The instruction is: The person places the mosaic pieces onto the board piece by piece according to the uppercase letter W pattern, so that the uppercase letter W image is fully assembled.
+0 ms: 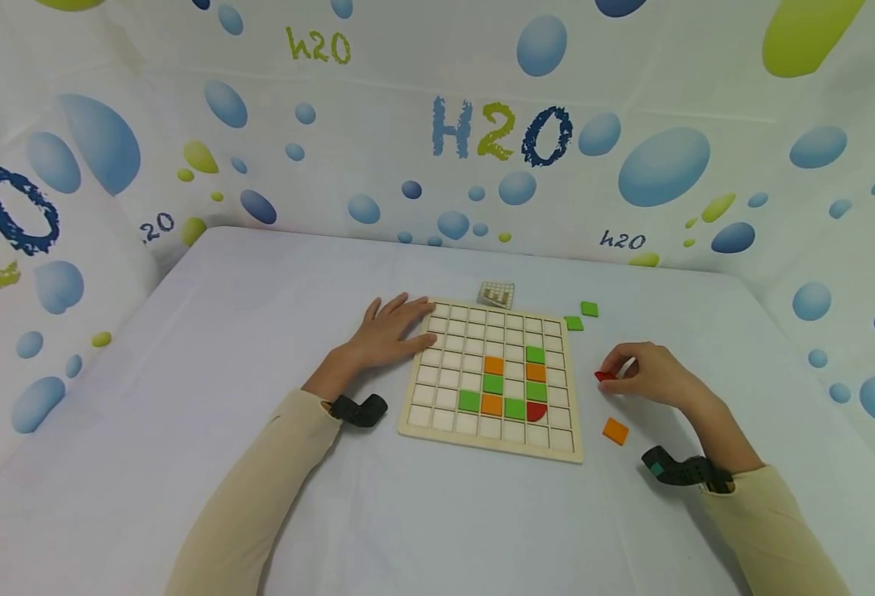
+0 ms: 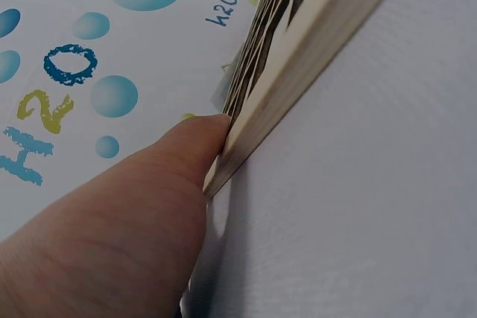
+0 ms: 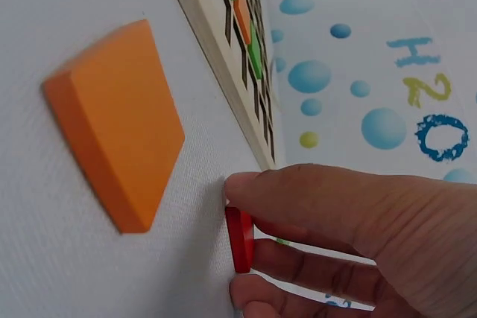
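Observation:
A wooden grid board lies on the white cloth, with several green and orange square tiles and one red rounded piece in its cells. My left hand rests at the board's upper left edge, fingers spread and thumb touching the rim. In the left wrist view the thumb lies against the board's side. To the right of the board, my right hand pinches a small red piece between thumb and fingers, low over the cloth. Its full outline is hidden by the fingers.
A loose orange tile lies nearer the front than the right hand. Two green tiles sit by the board's upper right corner. A small card with a printed grid lies behind the board. Patterned cloth hangs at the back.

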The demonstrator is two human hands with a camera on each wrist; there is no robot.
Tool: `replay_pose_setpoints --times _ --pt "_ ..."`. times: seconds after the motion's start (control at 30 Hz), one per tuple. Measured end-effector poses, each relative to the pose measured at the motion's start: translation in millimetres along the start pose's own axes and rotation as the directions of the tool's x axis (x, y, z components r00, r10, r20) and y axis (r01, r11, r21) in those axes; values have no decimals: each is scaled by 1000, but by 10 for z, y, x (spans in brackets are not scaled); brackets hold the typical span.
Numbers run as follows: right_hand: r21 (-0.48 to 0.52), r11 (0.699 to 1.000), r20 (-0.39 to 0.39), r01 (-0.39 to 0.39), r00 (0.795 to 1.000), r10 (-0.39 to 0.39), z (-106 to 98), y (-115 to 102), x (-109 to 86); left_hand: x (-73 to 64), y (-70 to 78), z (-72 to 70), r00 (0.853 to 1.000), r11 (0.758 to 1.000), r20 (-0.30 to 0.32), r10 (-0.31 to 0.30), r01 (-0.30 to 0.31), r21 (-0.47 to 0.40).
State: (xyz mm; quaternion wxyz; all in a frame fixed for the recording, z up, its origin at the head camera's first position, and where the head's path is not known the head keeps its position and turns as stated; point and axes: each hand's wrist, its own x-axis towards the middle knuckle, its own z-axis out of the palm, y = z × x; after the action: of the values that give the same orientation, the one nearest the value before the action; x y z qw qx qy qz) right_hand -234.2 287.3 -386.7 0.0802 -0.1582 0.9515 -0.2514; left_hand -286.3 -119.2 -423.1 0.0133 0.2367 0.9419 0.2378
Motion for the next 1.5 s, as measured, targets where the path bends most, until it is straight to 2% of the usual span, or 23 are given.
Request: replay_pose_setpoints --times 0.5,1.07,1.5 --pt "18 1000 53 13 999 -14 -18 -45 9 16 20 -3 1000 1000 7 -7 7 -9" --pt "12 994 70 108 992 -108 -109 -241 -31 27 44 -58 1000 1000 20 -16 16 -14" --pt "16 993 104 121 987 -122 -52 -381 1 38 57 -79 999 999 32 -27 27 -22"
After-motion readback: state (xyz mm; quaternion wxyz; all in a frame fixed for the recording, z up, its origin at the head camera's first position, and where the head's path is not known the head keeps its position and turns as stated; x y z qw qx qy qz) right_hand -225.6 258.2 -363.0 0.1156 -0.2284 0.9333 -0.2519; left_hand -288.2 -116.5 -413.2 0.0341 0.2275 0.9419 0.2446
